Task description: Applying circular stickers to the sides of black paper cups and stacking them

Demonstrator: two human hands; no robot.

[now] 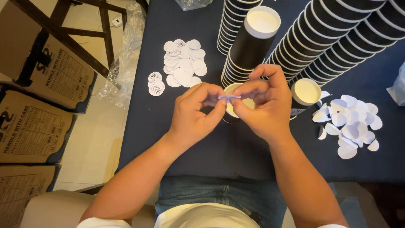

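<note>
Both the left hand (195, 113) and the right hand (262, 104) pinch a small white sticker (229, 97) between fingertips above a dark blue table (228, 147), pale floor (90, 143) beyond the left fingers.

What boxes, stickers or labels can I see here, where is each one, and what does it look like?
Cardboard boxes: stacked on the floor at left, brown with black print.
Printed stickers: small stack left of the hands, round, white with black marks.
Blank discs: heap on the dark table, round, white.
Peeled backings: loose pile at right, white, curled.
Sticker: pinched between both hands, white.
</note>
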